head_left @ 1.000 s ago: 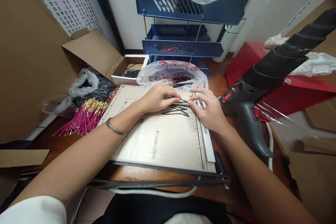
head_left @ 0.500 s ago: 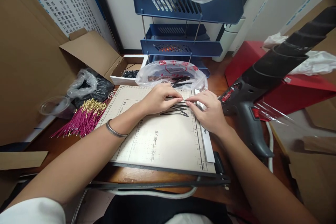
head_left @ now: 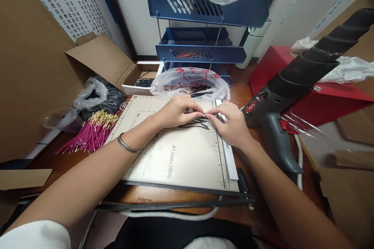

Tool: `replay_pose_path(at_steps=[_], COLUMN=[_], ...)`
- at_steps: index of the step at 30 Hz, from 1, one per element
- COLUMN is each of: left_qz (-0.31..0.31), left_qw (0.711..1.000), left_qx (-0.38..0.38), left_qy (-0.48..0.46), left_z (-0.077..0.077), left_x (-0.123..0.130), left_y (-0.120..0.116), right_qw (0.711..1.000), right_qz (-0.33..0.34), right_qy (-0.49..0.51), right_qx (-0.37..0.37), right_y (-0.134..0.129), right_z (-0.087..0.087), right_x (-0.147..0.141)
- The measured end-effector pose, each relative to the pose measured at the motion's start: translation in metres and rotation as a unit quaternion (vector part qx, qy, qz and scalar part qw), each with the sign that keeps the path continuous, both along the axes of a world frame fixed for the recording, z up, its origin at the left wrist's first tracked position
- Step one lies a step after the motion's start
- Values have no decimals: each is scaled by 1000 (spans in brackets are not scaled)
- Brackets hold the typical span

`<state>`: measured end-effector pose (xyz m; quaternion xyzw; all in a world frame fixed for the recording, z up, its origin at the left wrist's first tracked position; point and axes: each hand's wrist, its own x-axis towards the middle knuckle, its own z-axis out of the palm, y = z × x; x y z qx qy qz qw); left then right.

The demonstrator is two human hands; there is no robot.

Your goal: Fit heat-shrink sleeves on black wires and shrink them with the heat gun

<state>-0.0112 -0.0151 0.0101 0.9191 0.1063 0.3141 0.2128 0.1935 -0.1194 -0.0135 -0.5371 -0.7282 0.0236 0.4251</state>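
Observation:
Over the upper part of a cream cutting board [head_left: 187, 159], my left hand [head_left: 179, 112] and my right hand [head_left: 229, 122] meet fingertip to fingertip. Both pinch a small dark piece between them, mostly hidden by the fingers and too small to name. Several thin black strips [head_left: 201, 124] lie crossed on the board just below the fingertips. Behind the hands sits a clear plastic bag [head_left: 189, 74] with red print, holding more dark strips.
Magenta sticks with gold ends [head_left: 95, 132] lie left of the board, near an open carton [head_left: 101, 56]. A blue rack [head_left: 201, 52] stands behind. At right are a black heat gun [head_left: 277, 124] and a red box [head_left: 330, 105]. The cutter's arm [head_left: 181, 205] runs along the front.
The fingertips of both hands have drawn slightly closer together, and less of the dark piece shows between them. The view has shifted very slightly.

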Motion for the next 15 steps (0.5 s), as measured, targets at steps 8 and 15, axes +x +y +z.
replay_pose_path(at_steps=[8, 15], left_qz=[-33, -29], left_qw=[997, 991], left_qx=[-65, -128], left_qy=[19, 10], left_z=[4, 3], left_x=[0, 0], left_y=[0, 0], right_qw=[999, 998], right_qz=[28, 41], right_qy=[-14, -18], right_qx=[-26, -35], right_y=[0, 0], right_z=[0, 3], right_x=[2, 1])
